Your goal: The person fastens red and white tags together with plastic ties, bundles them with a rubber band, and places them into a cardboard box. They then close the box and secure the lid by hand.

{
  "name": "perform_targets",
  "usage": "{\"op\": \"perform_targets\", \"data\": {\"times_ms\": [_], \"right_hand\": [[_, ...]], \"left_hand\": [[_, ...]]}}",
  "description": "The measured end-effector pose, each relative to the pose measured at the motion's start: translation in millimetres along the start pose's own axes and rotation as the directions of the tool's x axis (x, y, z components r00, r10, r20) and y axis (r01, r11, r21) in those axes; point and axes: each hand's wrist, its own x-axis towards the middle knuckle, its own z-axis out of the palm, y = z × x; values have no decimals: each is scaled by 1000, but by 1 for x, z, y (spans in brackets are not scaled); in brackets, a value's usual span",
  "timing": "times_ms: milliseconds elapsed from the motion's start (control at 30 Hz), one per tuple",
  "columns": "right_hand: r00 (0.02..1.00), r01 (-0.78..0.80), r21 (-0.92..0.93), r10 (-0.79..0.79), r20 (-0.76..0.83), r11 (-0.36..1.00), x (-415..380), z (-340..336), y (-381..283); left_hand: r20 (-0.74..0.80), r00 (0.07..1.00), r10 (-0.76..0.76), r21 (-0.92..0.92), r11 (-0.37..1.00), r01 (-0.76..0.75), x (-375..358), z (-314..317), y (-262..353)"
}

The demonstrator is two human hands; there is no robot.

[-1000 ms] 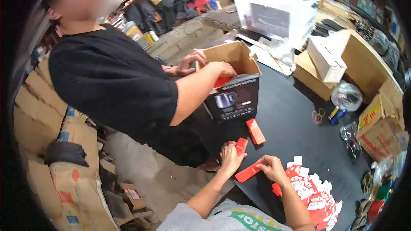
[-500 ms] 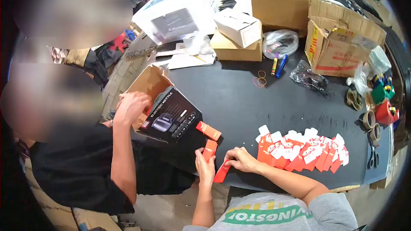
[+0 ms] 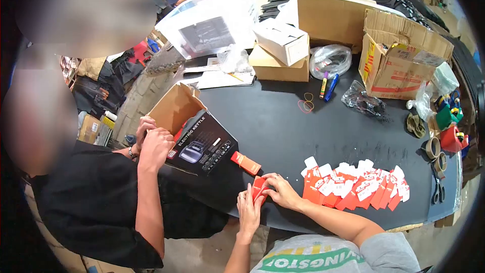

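Near the table's front edge, my left hand (image 3: 248, 211) and my right hand (image 3: 283, 192) both grip a small red box (image 3: 258, 188) between them. Just beyond it lies another red box (image 3: 246, 163), against the corner of the black electric kettle carton (image 3: 202, 144). Right of my right hand, several flat red-and-white box blanks (image 3: 353, 184) lie overlapping in a row. A co-worker's hands (image 3: 154, 141) are at the open side of the kettle carton, where some red shows inside.
A cardboard box (image 3: 399, 65) stands at the back right, and a white box (image 3: 281, 40) rests on a brown one (image 3: 278, 65). Markers (image 3: 331, 88), tape rolls (image 3: 433, 147) and scissors (image 3: 438, 187) lie on the table (image 3: 262, 116). The co-worker (image 3: 91, 207) is at the left.
My hands have come together around one red box; before, each held a separate red piece. The co-worker's second hand now shows at the kettle carton.
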Motion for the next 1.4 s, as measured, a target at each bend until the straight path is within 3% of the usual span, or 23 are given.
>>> {"op": "perform_targets", "data": {"times_ms": [67, 133, 200, 267, 300, 400, 467, 533, 600, 667, 767, 800, 833, 867, 900, 933, 967, 1000, 1067, 1200, 1267, 1333, 1400], "right_hand": [[997, 67, -55, -69, -35, 996, 1, -2, 6], [1000, 0, 7, 0, -10, 1000, 1, -6, -3], [995, -93, 139, 95, -9, 986, -2, -7, -13], [990, 42, 294, 1, -144, 955, -2, -2, -25], [995, -20, 334, 53, -89, 942, -3, -6, -30], [951, 191, -242, -240, -193, 951, -4, -6, 4], [960, -18, -24, 10, -279, 1000, -11, 0, 4], [952, -12, 5, 13, -306, 1000, -8, -1, -11], [971, -71, 39, 78, -225, 997, -12, 10, -5], [990, -31, 14, 32, -137, 999, -14, 12, -4], [981, -184, 340, 192, 9, 922, -11, -1, -6], [992, -79, 280, 102, -70, 957, -13, 1, -4], [973, -86, 397, 163, -164, 914, -15, 6, -8], [940, -79, 506, 234, -250, 859, -18, 9, -12], [937, -90, 502, 244, -250, 860, -21, 6, -15], [930, -195, 622, 345, -129, 758, -22, 2, -18], [907, -296, 716, 421, 3, 632, -22, -3, -24], [903, -319, 704, 429, 22, 635, -20, -4, -32], [911, -255, 629, 401, -100, 735, -18, -6, -41], [905, -237, 635, 404, -130, 735, -11, -22, -39], [921, -258, 612, 381, -76, 748, -7, -32, -29], [921, -271, 577, 382, -78, 770, 2, -43, -28], [919, -297, 470, 382, -94, 831, 13, -51, -24]], "left_hand": [[-48, 997, 53, 36, 998, -51, -8, 0, 0], [46, 998, 41, -147, 989, -34, -5, -5, 5], [-29, 999, 45, -147, 988, -49, -3, -4, 17], [-90, 984, 152, -48, 987, -156, 2, -2, 24], [-159, 972, 175, -28, 983, -181, 5, 3, 26], [-226, 954, 197, 84, 980, -182, 7, 14, 25], [-258, 966, -21, -129, 992, -13, 3, 20, 23], [-288, 957, -40, -152, 988, -5, -1, 24, 17], [-173, 976, -130, -441, 896, 41, -3, 35, 12], [-212, 977, 6, -140, 989, -36, -5, 36, 17], [-203, 979, -8, -152, 988, -23, -1, 31, 16], [-215, 977, -19, -168, 986, -17, 0, 32, 14], [-299, 949, -95, -256, 966, 16, 6, 33, 13], [-304, 937, -174, -357, 932, 57, 9, 30, 14], [-179, 909, -375, -715, 685, 142, 13, 28, 22], [13, 865, -502, -934, 304, 190, 16, 27, 30], [109, 866, -488, -965, 158, 210, 16, 27, 35], [111, 867, -487, -966, 152, 209, 16, 28, 40], [231, 854, -467, -969, -36, 243, 18, 30, 49], [246, 862, -443, -969, -100, 225, 23, 34, 64], [267, 862, -431, -963, -96, 251, 24, 35, 55], [150, 869, -472, -918, 259, 300, 36, 26, 44], [-303, 855, -420, -724, 685, 80, 58, 16, 10]]}}
